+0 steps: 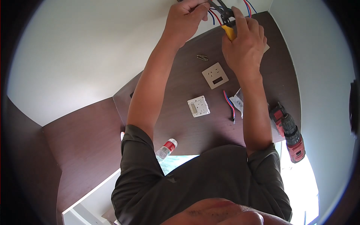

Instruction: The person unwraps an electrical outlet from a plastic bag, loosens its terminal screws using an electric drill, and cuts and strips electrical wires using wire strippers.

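From where I stood, the work looked partway through, with the wiring in hand and the fittings lying loose. The right hand (245,47) was curled closed around the yellow grip of a plier-like tool (226,14), its index finger reaching forward along it. The left hand (186,23) was up beside the tool's dark end, thumb and forefinger drawn close together; the top of the view cut that off, so I could not tell how tightly they were closed or what, if anything, they pinched. Red and blue wires (218,18) curved down by the tool, between the two hands, and a second bunch of wires (248,8) hung near the pale wall (307,56), beyond the right hand. Whether any end had been stripped was too small to see. On the dark wooden surface (176,122), a socket plate (215,75) and a white-backed plate (198,106) lay flat and apart, neither joined to a wire. Small screws (202,57) rested in a little heap above them, unused as far as I could judge. So joining and fastening those pieces seemed undone. A short cut length of wire (229,103) lay by a clear packet (237,102), near the right forearm, and a red drill (294,140) sat farther to the right.
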A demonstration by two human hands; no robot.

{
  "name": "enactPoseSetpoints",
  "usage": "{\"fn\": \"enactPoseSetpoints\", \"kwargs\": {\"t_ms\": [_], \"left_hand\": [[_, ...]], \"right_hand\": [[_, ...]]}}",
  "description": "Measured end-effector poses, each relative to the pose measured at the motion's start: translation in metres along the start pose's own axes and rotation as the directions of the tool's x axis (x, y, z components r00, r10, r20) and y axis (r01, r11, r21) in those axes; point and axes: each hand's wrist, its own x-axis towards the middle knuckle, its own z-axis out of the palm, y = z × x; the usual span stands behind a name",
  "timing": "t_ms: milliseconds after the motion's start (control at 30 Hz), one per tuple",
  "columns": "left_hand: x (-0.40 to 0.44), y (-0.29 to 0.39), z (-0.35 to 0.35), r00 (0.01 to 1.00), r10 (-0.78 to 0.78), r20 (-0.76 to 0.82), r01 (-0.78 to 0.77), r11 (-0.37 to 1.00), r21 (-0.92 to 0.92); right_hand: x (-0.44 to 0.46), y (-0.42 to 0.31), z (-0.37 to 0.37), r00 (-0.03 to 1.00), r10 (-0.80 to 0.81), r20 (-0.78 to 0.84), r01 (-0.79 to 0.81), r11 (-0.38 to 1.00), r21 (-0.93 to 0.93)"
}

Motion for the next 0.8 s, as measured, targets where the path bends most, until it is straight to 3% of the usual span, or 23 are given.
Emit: {"fn": "enactPoseSetpoints", "kwargs": {"t_ms": [100, 167, 200, 267, 467, 633, 700, 800], "left_hand": [[-0.001, 0.009, 0.000, 0.996, -0.087, -0.013, 0.086, 0.993, -0.075], [-0.004, 0.015, -0.006, 0.996, -0.087, 0.016, 0.088, 0.993, -0.080], [-0.005, 0.016, -0.008, 0.995, -0.085, 0.044, 0.089, 0.992, -0.085], [-0.004, 0.016, -0.007, 0.996, -0.088, 0.028, 0.090, 0.991, -0.098], [-0.002, 0.009, -0.003, 0.994, -0.104, 0.025, 0.106, 0.991, -0.078], [-0.003, 0.008, -0.005, 0.999, -0.032, 0.006, 0.033, 0.994, -0.106], [-0.004, 0.014, -0.009, 0.971, -0.223, 0.082, 0.231, 0.967, -0.108], [-0.005, 0.011, -0.005, 0.988, -0.148, 0.035, 0.151, 0.984, -0.097]], "right_hand": [[0.011, -0.008, 0.000, 0.991, -0.069, -0.111, 0.060, 0.995, -0.081], [0.019, -0.014, -0.009, 0.968, -0.235, -0.088, 0.192, 0.919, -0.346], [0.019, -0.015, -0.006, 0.968, -0.236, -0.087, 0.192, 0.919, -0.345], [0.020, -0.014, 0.000, 0.999, -0.020, 0.043, 0.024, 0.996, -0.086], [0.016, -0.025, -0.007, 0.999, -0.039, -0.020, 0.037, 0.995, -0.096], [0.019, -0.013, 0.002, 0.997, -0.069, 0.044, 0.072, 0.996, -0.056], [0.020, -0.014, 0.002, 0.997, -0.043, 0.066, 0.047, 0.997, -0.059], [0.020, -0.014, 0.000, 0.995, -0.045, 0.090, 0.046, 0.999, -0.013]]}}
